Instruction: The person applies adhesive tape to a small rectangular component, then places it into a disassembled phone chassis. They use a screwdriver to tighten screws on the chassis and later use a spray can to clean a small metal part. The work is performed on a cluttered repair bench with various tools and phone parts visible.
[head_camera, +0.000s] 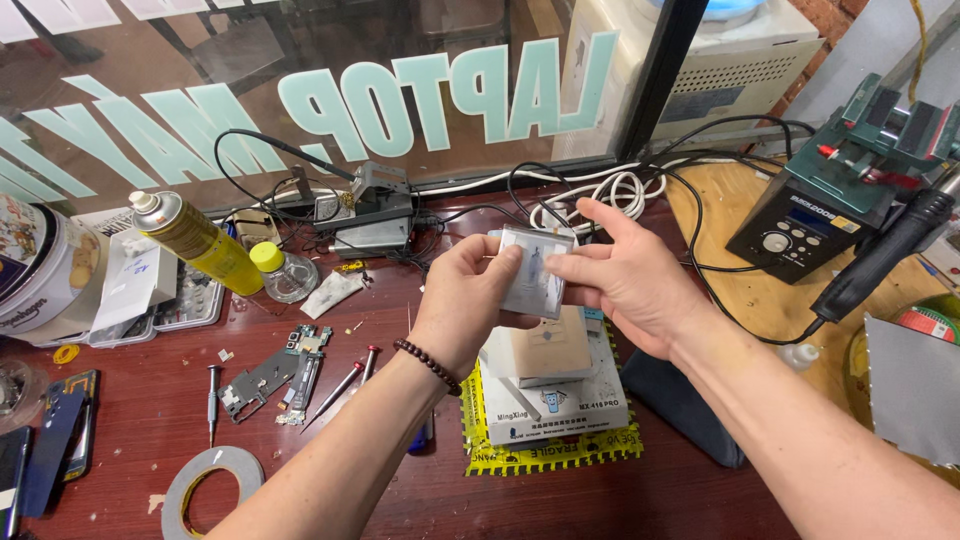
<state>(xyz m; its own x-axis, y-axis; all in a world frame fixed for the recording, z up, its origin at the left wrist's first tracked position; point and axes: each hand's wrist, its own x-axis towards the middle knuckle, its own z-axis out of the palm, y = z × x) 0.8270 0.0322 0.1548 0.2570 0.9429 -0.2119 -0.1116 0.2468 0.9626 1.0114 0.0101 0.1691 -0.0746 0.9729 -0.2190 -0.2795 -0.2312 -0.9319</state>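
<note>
From the head view, a small flat silvery pack (536, 270), probably a phone battery or a foil-wrapped part, is held up above the middle of the bench, well clear of the surface. It's pinched along its left edge by the left hand (468, 300), thumb in front and fingers curled behind, while the right hand (625, 275) is closed on the right edge with the index finger stretched up behind it. So both hands are clamped on the same thing, nothing loose between them. Directly below sits a white heating pad block (552, 385) on a yellow-edged mat (545, 455). To the left, screwdrivers (345, 385), a stripped phone frame (275, 375) and a roll of tape (205, 480) are scattered on the red table (120, 430), with a yellow spray can (200, 240) farther back. A hot air station (810, 220) is parked far right. Risk-wise: the pack looks thin and bendy, so it could get creased or punctured if squeezed or peeled too hard, and if dropped it would land on the block or on those screwdriver tips.
</note>
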